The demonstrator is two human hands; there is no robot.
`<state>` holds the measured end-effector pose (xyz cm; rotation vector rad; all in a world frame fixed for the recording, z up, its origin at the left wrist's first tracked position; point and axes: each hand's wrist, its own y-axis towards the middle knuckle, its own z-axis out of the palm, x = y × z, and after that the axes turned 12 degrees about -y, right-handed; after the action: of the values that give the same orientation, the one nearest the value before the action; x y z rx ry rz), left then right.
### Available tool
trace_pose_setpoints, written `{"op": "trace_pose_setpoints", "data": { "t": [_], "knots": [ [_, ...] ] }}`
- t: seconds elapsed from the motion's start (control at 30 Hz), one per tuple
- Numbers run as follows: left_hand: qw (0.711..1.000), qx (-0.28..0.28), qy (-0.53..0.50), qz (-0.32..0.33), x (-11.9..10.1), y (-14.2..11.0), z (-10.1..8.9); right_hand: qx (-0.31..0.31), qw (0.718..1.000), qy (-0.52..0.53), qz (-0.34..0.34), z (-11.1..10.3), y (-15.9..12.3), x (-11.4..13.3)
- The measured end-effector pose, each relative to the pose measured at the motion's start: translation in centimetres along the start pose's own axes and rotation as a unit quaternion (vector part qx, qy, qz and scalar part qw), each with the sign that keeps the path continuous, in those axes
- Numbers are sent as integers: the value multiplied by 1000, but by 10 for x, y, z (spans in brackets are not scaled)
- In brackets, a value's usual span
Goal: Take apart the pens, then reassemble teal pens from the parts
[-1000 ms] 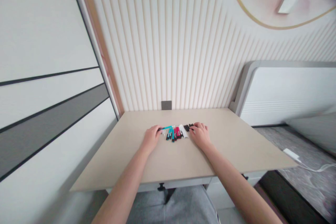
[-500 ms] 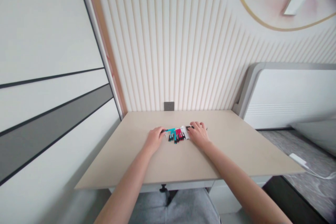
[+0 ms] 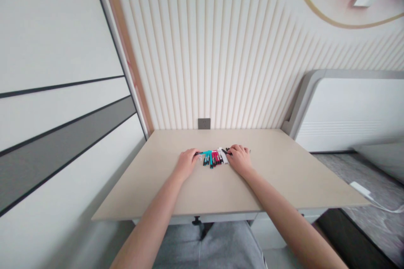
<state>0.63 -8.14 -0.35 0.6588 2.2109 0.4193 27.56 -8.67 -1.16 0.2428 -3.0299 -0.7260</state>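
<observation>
Head view shows us the pale worktop [image 3: 217, 193], then our right hand [image 3: 240, 159] at some black sticks [image 3: 227, 151], its grip unclear to us; our left hand [image 3: 187, 162] pinches a black-and-teal pen [image 3: 205, 152]. Between our hands lie teal pens [image 3: 211, 160], red pens [image 3: 216, 157] and white sticks [image 3: 224, 158].

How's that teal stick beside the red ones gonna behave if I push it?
The teal stick looks straight and slim, so it's probably stiff and fairly light. It might roll if round, though its shape is too small to tell. Pushed sideways, it could nudge the red sticks.
</observation>
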Motion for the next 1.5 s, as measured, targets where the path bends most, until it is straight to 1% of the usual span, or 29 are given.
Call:
{"op": "trace_pose_setpoints", "data": {
  "t": [0.1, 0.2, 0.37, 0.47, 0.8, 1.03, 1.23, 1.4, 1.5],
  "knots": [
    [1000, 2, 2, 1, 0, 0, 0, 2, 1000, 16, 5, 1, 0, -2],
    [1000, -1, 0, 0, 0, 0, 0, -3, 997, 71, 26, 4, 1, -6],
    [1000, -3, -2, -2, -2, -1, -1, -25, 975, 212, 54, 8, -1, -21],
    [1000, 2, -2, -4, -1, -1, -1, -45, 967, 245, 48, 7, -3, -27],
    [1000, -2, -7, -5, -1, -1, -1, -45, 971, 233, -11, -1, -5, -20],
    [1000, 4, -10, 2, 0, -1, -1, -50, 970, 237, -15, 0, -5, -20],
    [1000, 6, -11, -8, 0, -1, -1, -51, 969, 242, -6, 1, -5, -21],
    [1000, 20, -14, -11, -2, -1, 0, -42, 967, 248, -33, -1, -5, -17],
    [999, 35, -18, 4, -2, -1, 1, -43, 963, 262, -54, -6, -6, -13]
  ]
}}
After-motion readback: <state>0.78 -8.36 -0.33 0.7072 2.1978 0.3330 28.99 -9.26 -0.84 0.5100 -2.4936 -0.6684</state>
